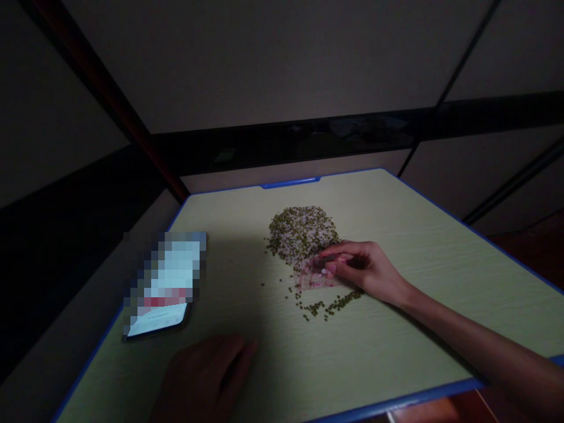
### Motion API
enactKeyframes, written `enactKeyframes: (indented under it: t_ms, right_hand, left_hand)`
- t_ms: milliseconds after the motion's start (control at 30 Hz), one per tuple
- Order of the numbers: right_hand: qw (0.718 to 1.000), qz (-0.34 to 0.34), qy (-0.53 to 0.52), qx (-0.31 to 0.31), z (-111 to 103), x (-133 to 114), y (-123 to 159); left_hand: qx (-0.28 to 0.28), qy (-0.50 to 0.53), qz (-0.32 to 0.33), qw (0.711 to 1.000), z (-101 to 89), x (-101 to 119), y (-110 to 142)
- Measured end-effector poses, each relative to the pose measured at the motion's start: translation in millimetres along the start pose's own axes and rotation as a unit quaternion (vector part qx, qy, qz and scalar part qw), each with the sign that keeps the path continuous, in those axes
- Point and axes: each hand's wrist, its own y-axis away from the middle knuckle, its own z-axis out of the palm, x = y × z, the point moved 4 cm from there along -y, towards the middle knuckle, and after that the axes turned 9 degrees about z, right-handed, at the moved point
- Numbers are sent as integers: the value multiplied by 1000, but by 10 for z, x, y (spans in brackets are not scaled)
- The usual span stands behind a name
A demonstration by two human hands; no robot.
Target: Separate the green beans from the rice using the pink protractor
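Note:
A round pile of small green beans mixed with white grains [302, 235] lies on the table. At its near right edge is my right hand [368, 270], with thumb and fingers pinched together over a thin, see-through sheet with pinkish print [312, 279]. The sheet looks like plastic, and a few white grains show by the fingertips. Closer to me, loose green beans [328, 305] lie in a scattered curved line. My left hand [205, 370] rests in shadow at the near left, thumb slightly apart from the fingers, with nothing visible in it.
A phone [165, 288] with a lit, partly pixelated screen lies on the left of the table. The pale wood-grain table [418, 235] has a blue edge and a blue handle [291, 183] at the far side. Panelled walls or cabinets [282, 70] stand close behind it. The room is dim.

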Motion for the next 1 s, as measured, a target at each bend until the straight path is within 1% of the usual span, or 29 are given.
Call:
enactKeyframes:
  t_ms: [100, 267, 367, 433, 633, 733, 867, 1000]
  right_hand:
    - [1000, -4, 8, -4, 1, 11, -6]
    - [1000, -8, 11, -7, -4, 17, -5]
    - [1000, -16, 19, -8, -13, 20, 3]
    - [999, -22, 23, -10, -18, 20, 7]
    - [999, -35, 30, -13, -21, 9, 7]
    - [999, -39, 21, -23, -13, 8, 9]
    - [998, -44, 21, -38, 2, -2, 17]
    - [998, -48, 29, -40, 15, -28, 22]
  left_hand:
    - [10, -9, 2, 1000, -14, 8, -6]
    - [-11, 13, -8, 1000, 5, -4, -6]
    - [-2, 26, -15, 1000, -5, -4, -1]
    - [9, 26, -15, 1000, -16, -1, 2]
    - [-9, -10, 5, 1000, 14, -1, 25]
    - [-5, -17, 9, 1000, 19, -2, 21]
    - [1, -13, 12, 1000, -1, 5, -4]
    - [-7, 0, 5, 1000, -10, -3, 10]
